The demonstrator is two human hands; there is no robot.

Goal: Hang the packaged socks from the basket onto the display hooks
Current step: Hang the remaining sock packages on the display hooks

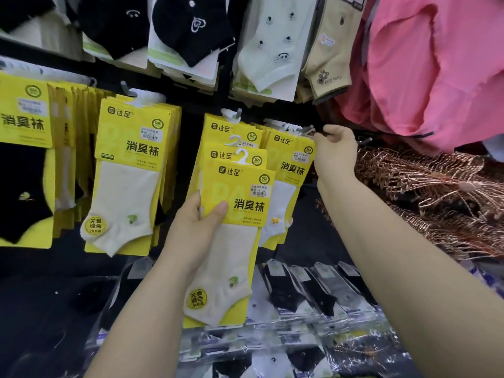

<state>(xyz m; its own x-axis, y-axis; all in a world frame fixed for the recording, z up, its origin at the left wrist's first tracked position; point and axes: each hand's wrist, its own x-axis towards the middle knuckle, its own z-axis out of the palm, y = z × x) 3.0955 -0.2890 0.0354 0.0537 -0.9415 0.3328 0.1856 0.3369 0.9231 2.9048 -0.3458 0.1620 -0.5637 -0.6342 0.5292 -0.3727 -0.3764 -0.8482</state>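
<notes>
Sock packs [240,192], three yellow ones fanned together, stand upright in front of the display. Their long axis is vertical, with the white hangers [242,156] pointing up and the sock toes down. The left grip [196,227] clasps them by their left edge (thumb across the front card). The right grip [335,151] pinches the tip of a display hook [309,130], where matching hung packs [293,165] dangle.

A pink garment [436,64] hangs beside the dark display wall [188,126], above perhaps copper clips [422,186].

Bare forearms [136,309]; left hand [196,227] thumbnail [221,207] seemingly short.
</notes>
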